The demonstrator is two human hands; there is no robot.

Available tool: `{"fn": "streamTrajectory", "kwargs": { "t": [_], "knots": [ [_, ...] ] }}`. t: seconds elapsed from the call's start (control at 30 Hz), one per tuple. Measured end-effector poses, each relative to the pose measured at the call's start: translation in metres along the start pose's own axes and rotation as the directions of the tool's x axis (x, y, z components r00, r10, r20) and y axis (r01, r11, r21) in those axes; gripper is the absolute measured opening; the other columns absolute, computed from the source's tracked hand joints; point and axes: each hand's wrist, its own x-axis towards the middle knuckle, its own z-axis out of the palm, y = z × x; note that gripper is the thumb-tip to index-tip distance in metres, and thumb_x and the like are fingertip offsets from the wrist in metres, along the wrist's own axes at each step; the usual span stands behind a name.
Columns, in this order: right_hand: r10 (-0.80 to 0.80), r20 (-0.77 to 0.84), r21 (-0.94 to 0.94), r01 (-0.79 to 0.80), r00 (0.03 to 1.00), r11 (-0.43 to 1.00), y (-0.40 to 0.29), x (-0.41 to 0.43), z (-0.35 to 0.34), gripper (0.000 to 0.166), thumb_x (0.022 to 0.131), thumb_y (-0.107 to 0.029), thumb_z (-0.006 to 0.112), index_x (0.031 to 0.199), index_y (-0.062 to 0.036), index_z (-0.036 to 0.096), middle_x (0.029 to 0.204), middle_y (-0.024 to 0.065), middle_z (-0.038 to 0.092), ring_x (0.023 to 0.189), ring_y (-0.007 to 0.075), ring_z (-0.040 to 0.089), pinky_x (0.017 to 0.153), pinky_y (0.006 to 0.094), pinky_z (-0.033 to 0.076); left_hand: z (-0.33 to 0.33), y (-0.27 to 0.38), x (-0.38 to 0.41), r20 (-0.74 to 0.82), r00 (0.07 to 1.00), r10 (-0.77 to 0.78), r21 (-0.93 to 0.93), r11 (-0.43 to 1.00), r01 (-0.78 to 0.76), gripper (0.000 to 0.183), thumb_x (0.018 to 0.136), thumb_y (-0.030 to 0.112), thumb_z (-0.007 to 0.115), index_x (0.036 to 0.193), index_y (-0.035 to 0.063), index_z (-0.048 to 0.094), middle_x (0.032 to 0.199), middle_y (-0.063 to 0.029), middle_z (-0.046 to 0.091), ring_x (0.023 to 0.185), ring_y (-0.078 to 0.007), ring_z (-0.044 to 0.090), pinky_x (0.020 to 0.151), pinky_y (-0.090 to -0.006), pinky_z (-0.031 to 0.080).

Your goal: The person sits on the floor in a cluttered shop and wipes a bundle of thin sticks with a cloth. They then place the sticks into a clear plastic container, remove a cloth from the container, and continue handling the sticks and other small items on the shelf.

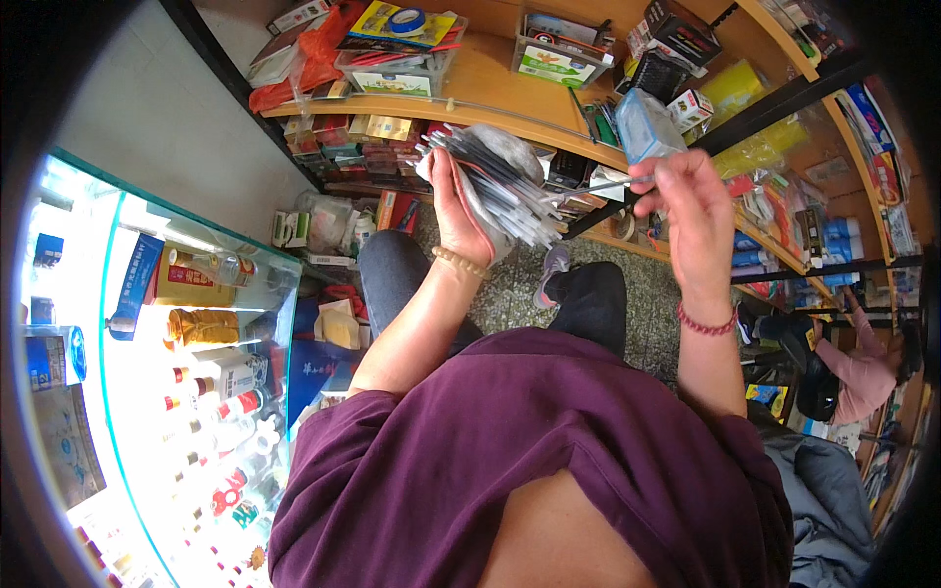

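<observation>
My left hand (462, 213) is closed around a thick bundle of thin grey, black and white sticks (507, 195), which look like pen refills. A whitish cloth (509, 148) is bunched behind the bundle, and pale material with a reddish edge lies between the palm and the sticks. Off to the right, my right hand (687, 213) pinches one slim dark stick (599, 189) between thumb and fingers. That stick points left, its far end at the bundle's right side; whether it touches the others I cannot tell.
Ahead is a wooden shelf (481, 77) with plastic bins (397, 73) and a blue-and-clear packet (647, 125). A lit glass display case (206, 367) with bottles stands at left. My knees (397, 272) are below my hands. Another person (856, 367) is at far right by the shelves.
</observation>
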Motion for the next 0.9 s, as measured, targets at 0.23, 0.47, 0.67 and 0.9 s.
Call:
{"fn": "streamTrajectory", "kwargs": {
  "t": [0.23,0.47,0.67,0.9],
  "knots": [
    [-0.118,0.373,-0.208,0.207,0.92,0.956,0.009,0.067,0.043,0.017,0.08,-0.016,0.064,0.086,-0.0009,0.061,0.07,0.0036,0.061,0.058,0.0062,0.055,0.053,0.0184,0.045,-0.004,-0.015,-0.005,0.064,0.989,-0.133,-0.037,0.99,0.136,0.052,0.083,0.052,0.047,0.117,0.0116,0.048,0.114,-0.0094,0.054,0.103,-0.0283,0.053,0.089,-0.0461,0.043],
    [0.066,0.453,-0.53,0.209,0.889,0.822,0.041,0.08,0.081,0.025,0.077,-0.025,0.065,0.083,-0.0015,0.063,0.071,0.006,0.063,0.059,0.0108,0.058,0.053,0.0238,0.045,-0.003,-0.014,-0.013,0.02,0.987,-0.157,-0.093,0.983,0.158,0.047,0.084,0.048,0.05,0.116,0.0144,0.048,0.111,-0.0061,0.055,0.101,-0.0238,0.054,0.088,-0.0422,0.044],
    [0.275,0.287,-0.509,-0.098,0.918,0.855,0.041,0.075,0.025,0.029,0.087,-0.028,0.054,0.099,-0.0032,0.06,0.084,0.0015,0.061,0.069,0.0055,0.054,0.058,0.0187,0.045,0.004,-0.007,-0.014,0.01,0.989,-0.146,-0.029,0.989,0.146,0.049,0.083,0.049,0.05,0.114,0.0115,0.05,0.109,-0.0084,0.057,0.1,-0.0254,0.055,0.089,-0.0439,0.044],
    [0.389,0.419,-0.244,-0.312,0.82,0.918,0.154,0.029,-0.018,0.029,0.089,-0.008,0.046,0.116,-0.002,0.052,0.109,0.0047,0.057,0.1,0.0108,0.05,0.089,0.0257,0.038,0.002,-0.009,-0.002,0.113,0.976,-0.189,-0.077,0.977,0.198,0.06,0.08,0.055,0.05,0.119,0.01,0.047,0.113,-0.0099,0.055,0.103,-0.0279,0.053,0.089,-0.0443,0.044]
  ]
}}
